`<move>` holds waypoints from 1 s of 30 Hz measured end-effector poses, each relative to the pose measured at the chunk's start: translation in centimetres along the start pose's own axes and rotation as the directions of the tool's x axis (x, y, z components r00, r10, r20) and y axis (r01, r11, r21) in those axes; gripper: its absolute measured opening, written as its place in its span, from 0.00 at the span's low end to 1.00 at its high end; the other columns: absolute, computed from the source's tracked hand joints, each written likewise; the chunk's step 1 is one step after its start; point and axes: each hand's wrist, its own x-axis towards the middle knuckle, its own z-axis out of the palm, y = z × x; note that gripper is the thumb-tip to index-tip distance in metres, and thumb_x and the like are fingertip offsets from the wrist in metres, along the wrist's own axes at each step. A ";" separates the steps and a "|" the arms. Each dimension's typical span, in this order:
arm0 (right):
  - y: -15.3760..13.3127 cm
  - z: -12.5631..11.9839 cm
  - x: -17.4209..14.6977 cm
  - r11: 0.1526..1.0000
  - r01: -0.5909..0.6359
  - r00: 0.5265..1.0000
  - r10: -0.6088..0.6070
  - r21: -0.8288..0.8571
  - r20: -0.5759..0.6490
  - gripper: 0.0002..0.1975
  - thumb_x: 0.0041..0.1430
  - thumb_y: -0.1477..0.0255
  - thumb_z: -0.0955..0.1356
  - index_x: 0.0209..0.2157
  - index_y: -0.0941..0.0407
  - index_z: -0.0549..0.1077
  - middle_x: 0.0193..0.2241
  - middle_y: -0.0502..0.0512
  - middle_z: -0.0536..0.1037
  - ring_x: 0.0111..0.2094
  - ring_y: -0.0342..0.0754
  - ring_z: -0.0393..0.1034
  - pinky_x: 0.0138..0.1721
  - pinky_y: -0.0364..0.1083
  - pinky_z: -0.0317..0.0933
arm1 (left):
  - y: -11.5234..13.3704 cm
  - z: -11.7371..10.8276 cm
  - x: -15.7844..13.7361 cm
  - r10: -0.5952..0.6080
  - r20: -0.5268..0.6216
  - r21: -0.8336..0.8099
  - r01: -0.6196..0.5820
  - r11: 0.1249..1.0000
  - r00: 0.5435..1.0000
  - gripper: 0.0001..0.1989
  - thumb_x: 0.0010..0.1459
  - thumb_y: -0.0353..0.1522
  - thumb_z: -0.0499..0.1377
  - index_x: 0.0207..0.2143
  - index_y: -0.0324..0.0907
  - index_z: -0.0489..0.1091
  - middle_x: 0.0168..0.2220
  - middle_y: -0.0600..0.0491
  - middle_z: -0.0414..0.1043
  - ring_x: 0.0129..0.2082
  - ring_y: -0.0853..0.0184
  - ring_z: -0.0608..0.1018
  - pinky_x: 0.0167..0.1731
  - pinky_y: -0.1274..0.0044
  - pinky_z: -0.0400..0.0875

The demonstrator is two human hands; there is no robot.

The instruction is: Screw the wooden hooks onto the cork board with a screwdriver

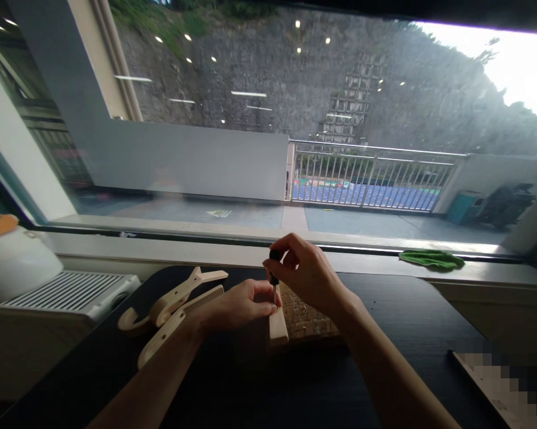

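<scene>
Black-handled screwdriver (275, 256) nearly upright at the lower centre of the frame, clamped in the right hand (304, 269), tip down at the pale wood block (278, 330); whether the left hand (245, 301) there pinches anything, I cannot tell; keep pressure straight, steady

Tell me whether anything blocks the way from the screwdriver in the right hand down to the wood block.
Nothing visible blocks it: the right hand holds the screwdriver with its shaft pointing down at the wood block. The left hand crowds the tip, so what lies right beneath it cannot be made out.
</scene>
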 end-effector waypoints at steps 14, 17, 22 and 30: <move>0.0 -0.7 -0.1 0.999 0.035 0.996 -0.033 -0.031 0.084 0.13 0.58 0.69 0.62 0.45 0.54 0.69 0.28 0.50 0.75 0.28 0.41 0.66 0.30 0.42 0.57 | 0.4 -0.2 0.0 0.014 0.016 -0.009 -0.014 1.000 1.000 0.10 0.53 0.35 0.53 0.34 0.40 0.70 0.33 0.54 0.70 0.36 0.65 0.71 0.37 0.78 0.64; 0.3 -0.5 0.0 0.998 -0.005 1.000 0.006 -0.058 0.016 0.11 0.53 0.65 0.67 0.37 0.56 0.69 0.25 0.48 0.73 0.24 0.40 0.63 0.27 0.41 0.55 | 0.4 -0.1 0.0 0.014 0.007 -0.008 -0.014 1.000 1.000 0.10 0.53 0.36 0.54 0.33 0.40 0.70 0.32 0.55 0.70 0.35 0.66 0.71 0.37 0.78 0.64; 0.2 0.2 0.1 0.999 -0.028 1.000 0.028 -0.043 -0.009 0.12 0.53 0.64 0.67 0.36 0.56 0.68 0.26 0.49 0.73 0.23 0.38 0.62 0.25 0.41 0.54 | 0.4 0.0 0.1 0.006 -0.012 -0.012 -0.007 1.000 1.000 0.11 0.52 0.37 0.54 0.33 0.40 0.70 0.31 0.55 0.71 0.34 0.66 0.71 0.37 0.78 0.64; -0.5 -0.4 -0.1 0.996 0.086 0.994 -0.084 -0.023 0.075 0.15 0.59 0.72 0.60 0.46 0.55 0.70 0.33 0.52 0.75 0.28 0.40 0.65 0.31 0.42 0.58 | 0.3 0.0 0.1 0.001 0.004 -0.031 -0.001 1.000 1.000 0.12 0.53 0.38 0.54 0.34 0.40 0.70 0.32 0.55 0.71 0.35 0.66 0.71 0.37 0.78 0.64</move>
